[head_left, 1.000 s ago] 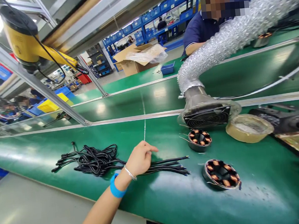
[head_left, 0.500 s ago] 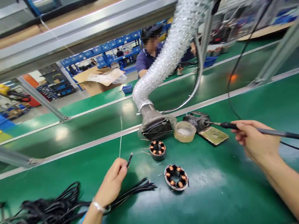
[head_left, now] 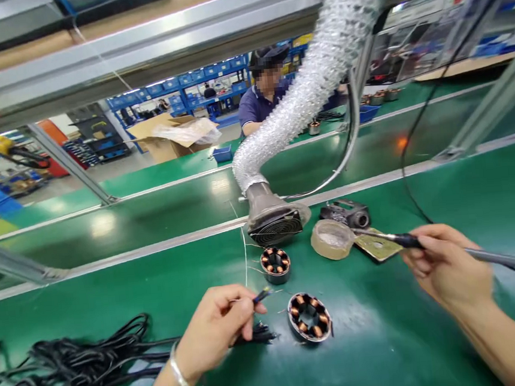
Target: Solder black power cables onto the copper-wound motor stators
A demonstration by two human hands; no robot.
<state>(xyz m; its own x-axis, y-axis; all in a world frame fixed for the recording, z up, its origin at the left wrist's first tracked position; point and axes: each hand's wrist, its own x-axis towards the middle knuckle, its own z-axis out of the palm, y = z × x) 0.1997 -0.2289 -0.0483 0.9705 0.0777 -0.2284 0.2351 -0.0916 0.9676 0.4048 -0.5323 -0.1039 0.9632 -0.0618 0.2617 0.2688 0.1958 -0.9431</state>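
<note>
My left hand (head_left: 226, 319) pinches a black cable (head_left: 261, 295) whose stripped end points right, close to a thin wire of the nearer motor stator (head_left: 300, 332). That stator has copper coils in a ring and lies on the green bench. A second stator (head_left: 276, 273) stands just behind it. My right hand (head_left: 448, 260) is closed around a soldering iron (head_left: 408, 240). The iron's tip reaches left, over the edge of the sponge tray (head_left: 379, 248) and beside a round, yellowish translucent tub (head_left: 332, 238). Behind them sits the dark iron holder (head_left: 347, 212).
A heap of black cables (head_left: 75, 371) covers the bench at left, with cut ends beneath my left hand. A fume extractor hood (head_left: 273, 215) on a silver flexible duct (head_left: 294, 93) hangs over the back edge. Across the bench, a co-worker (head_left: 261, 99) sits beyond metal posts.
My left hand has brought the cable end rightward and down, close to the nearer stator's wire. The iron has been drawn out of its holder and its tip is now lower, near the tub.
</note>
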